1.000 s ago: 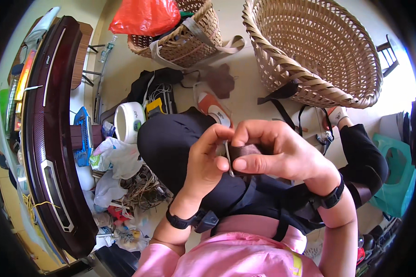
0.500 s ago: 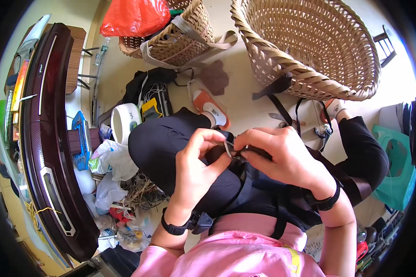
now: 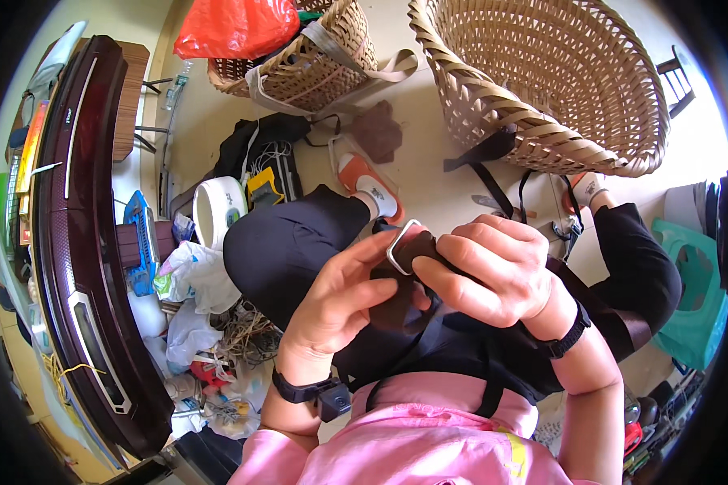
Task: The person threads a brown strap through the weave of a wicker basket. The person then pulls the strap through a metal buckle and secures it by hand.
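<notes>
Above my lap, a silver rectangular metal buckle (image 3: 394,249) sits at the end of a dark brown strap (image 3: 398,307). My right hand (image 3: 497,271) is closed on the strap just beside the buckle, its thumb pressing from below. My left hand (image 3: 336,299) grips from the other side, fingers behind the buckle and thumb against the brown strap. Part of the strap is hidden by the fingers. A wide brown band, perhaps the same strap, runs down past my right wrist toward my right leg. Both wrists wear black bands.
Ahead on the right stands a large woven basket (image 3: 534,133); a smaller basket (image 3: 332,69) carries a red plastic bag (image 3: 236,28). Black straps (image 3: 493,190) lie on the floor. A dark red cabinet (image 3: 89,234) and plastic bags are left, a teal stool (image 3: 692,299) right.
The buckle has turned up and shows more openly between my hands. My left hand has lowered slightly and opened its pinch, while my right hand has rolled over the strap.
</notes>
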Demonstrator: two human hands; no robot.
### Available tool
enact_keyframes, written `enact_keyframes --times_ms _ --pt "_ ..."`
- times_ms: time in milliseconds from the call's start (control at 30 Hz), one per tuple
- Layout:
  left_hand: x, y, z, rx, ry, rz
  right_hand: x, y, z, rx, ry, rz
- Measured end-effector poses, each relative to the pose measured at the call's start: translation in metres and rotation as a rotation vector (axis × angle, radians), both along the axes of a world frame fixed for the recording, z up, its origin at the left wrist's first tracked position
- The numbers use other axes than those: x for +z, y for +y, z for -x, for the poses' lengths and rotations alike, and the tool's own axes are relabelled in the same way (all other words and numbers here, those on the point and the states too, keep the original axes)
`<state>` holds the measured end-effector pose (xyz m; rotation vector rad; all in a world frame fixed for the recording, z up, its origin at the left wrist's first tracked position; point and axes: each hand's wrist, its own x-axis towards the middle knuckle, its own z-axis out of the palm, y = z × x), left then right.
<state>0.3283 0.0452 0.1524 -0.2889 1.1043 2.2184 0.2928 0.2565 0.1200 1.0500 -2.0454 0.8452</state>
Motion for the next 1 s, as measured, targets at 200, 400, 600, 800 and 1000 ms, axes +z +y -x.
enact_keyframes --times_ms 200,400,600,800,1000 --pt "-0.008 0.002 0.004 0.077 -0.007 -0.111 0.002 -0.003 0.006 0.031 -0.001 0.06" --pt "0.002 -0.011 0.0 -0.111 0.616 0.742 0.002 -0.004 0.009 -0.033 -0.121 -0.039" --pt "0.025 -0.052 0.005 0.376 0.641 0.074 -0.019 0.022 0.0 0.043 -0.694 -0.153" --pt "0.025 -0.109 0.02 0.519 0.421 -0.496 -0.034 0.108 -0.036 0.178 -1.464 -0.273" --pt "0.025 -0.161 0.021 0.698 0.408 -0.506 -0.055 0.131 -0.087 -0.037 -1.293 -0.234"
